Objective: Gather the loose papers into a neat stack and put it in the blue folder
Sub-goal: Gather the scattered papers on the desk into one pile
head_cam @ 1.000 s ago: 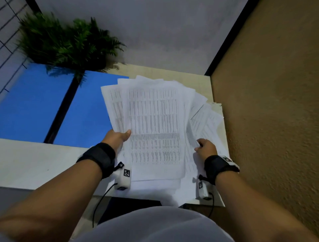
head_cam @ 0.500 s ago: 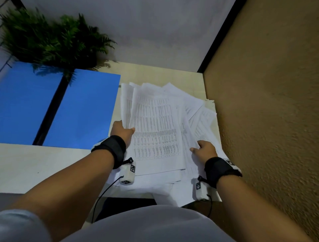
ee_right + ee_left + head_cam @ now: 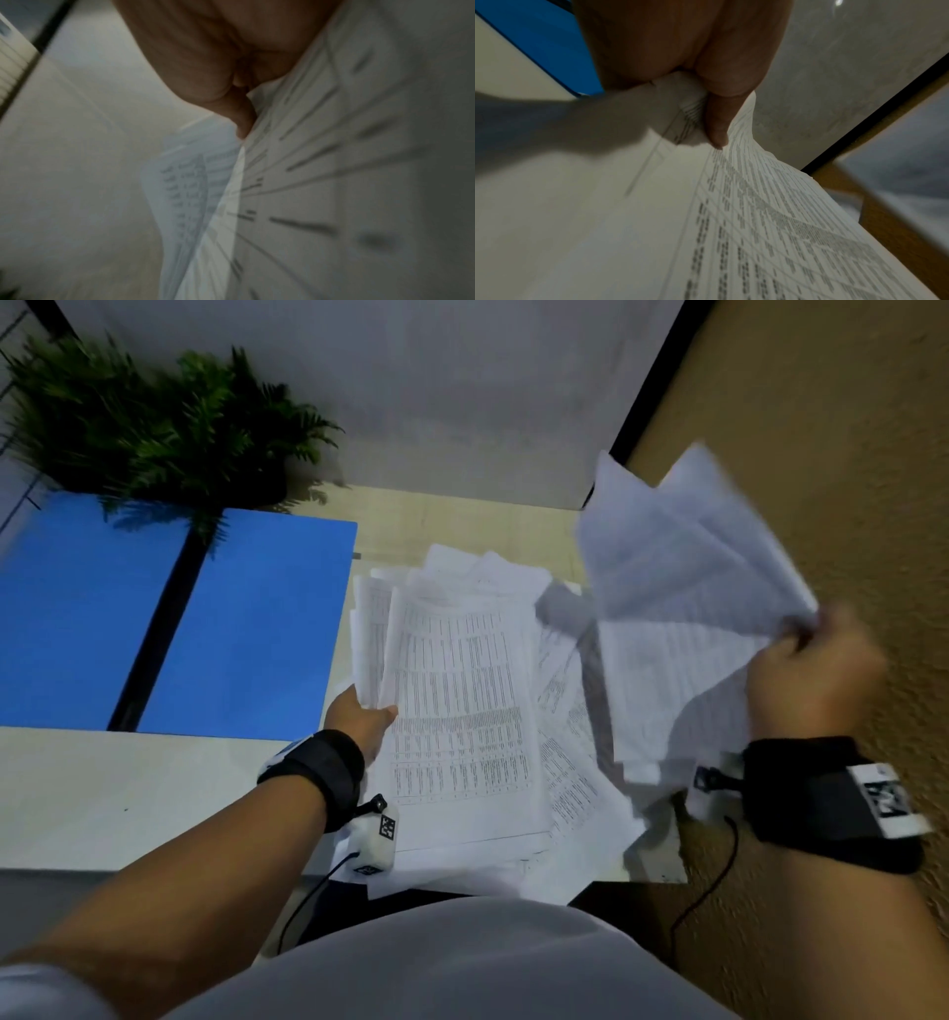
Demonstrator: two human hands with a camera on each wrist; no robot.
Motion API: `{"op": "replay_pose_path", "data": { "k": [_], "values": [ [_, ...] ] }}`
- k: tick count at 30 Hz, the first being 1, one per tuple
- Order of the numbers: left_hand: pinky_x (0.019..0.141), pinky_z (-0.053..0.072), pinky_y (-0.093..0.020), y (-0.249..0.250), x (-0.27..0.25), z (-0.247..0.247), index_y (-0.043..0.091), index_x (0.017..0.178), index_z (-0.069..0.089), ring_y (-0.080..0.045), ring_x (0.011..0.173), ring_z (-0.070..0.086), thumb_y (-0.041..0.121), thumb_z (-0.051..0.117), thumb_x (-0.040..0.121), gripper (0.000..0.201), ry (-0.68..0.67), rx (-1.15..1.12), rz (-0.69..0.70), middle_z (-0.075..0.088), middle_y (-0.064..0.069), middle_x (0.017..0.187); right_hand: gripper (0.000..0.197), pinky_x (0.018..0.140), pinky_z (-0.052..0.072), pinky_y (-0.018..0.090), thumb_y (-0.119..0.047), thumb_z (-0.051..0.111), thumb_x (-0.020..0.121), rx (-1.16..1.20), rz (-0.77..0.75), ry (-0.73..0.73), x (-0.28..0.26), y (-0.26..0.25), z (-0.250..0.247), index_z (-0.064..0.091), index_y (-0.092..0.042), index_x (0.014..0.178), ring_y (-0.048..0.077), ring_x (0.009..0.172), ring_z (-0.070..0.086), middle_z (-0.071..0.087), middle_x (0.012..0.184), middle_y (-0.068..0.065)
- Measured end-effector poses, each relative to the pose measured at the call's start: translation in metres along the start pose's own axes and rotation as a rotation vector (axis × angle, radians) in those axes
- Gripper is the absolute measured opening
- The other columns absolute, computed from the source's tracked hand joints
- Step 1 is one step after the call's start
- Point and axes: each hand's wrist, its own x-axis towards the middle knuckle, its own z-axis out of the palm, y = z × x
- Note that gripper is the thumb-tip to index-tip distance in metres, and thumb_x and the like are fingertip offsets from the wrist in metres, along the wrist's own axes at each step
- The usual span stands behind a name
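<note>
Nearest the body, a messy pile of printed papers [image 3: 462,711] lies on the pale table [image 3: 128,788], its lower sheets hanging over the near edge. The left hand [image 3: 359,719] grips the pile's left edge — thumb on top of the top sheet, fingers tucked under — and the left wrist view shows the thumb [image 3: 716,121] pressing a curled bunch of sheets.

To the right, the right hand [image 3: 816,675] is raised above the table and pinches a blurred bundle of sheets [image 3: 683,567] by one corner; they fan upward against the tan wall [image 3: 847,454]. The right wrist view is smeared, though a thumb [image 3: 244,117] bears against the paper there.

Farther left, the blue folder [image 3: 246,624] lies open and flat on the table, just beside the pile — no papers in it. Behind it stands a green fern-like plant [image 3: 154,418] against the white wall.
</note>
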Motion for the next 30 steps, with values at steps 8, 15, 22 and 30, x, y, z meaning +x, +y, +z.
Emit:
{"op": "replay_pose_path", "data": {
  "k": [8,15,22,30],
  "values": [
    [0.1,0.049,-0.047,-0.001,-0.007,0.002,0.002,0.113,0.053,-0.033,0.116,0.055,0.037,0.074,0.075,0.056,0.219,0.225,0.18,0.05,-0.016,0.128,0.01,0.067,0.041,0.034,-0.012,0.049,0.095,0.314,0.042,-0.421,-0.043,-0.032,0.053,0.052,-0.004,0.089,0.027,0.075,0.054,0.054,0.074,0.013],
    [0.115,0.028,-0.048,0.004,-0.011,-0.002,0.022,0.153,0.021,-0.025,0.143,0.037,0.077,0.056,0.076,0.102,-0.078,-0.072,-0.03,0.039,0.002,0.155,0.018,0.073,0.04,0.028,0.0,0.035,0.096,0.362,0.239,-0.921,-0.129,-0.024,0.142,0.053,-0.003,0.098,0.016,0.086,0.043,0.046,0.089,0.005],
    [0.104,0.047,-0.053,-0.023,0.009,-0.007,0.023,0.131,0.053,-0.032,0.118,0.062,0.016,0.074,0.079,0.056,-0.114,-0.007,0.034,0.066,-0.006,0.126,0.027,0.093,0.044,0.037,-0.01,0.044,0.097,0.419,0.339,-1.072,-0.135,-0.021,0.173,0.058,0.009,0.11,0.039,0.122,0.048,0.062,0.109,0.021],
    [0.114,0.032,-0.047,-0.029,0.008,-0.023,0.012,0.144,0.042,-0.02,0.124,0.046,-0.001,0.062,0.091,0.058,-0.063,-0.071,0.011,0.051,0.0,0.129,0.031,0.076,0.043,0.028,-0.019,0.073,0.081,0.038,0.137,-1.085,-0.106,0.018,0.168,0.051,-0.011,0.102,0.023,0.093,0.053,0.051,0.094,0.003]
  ]
}}
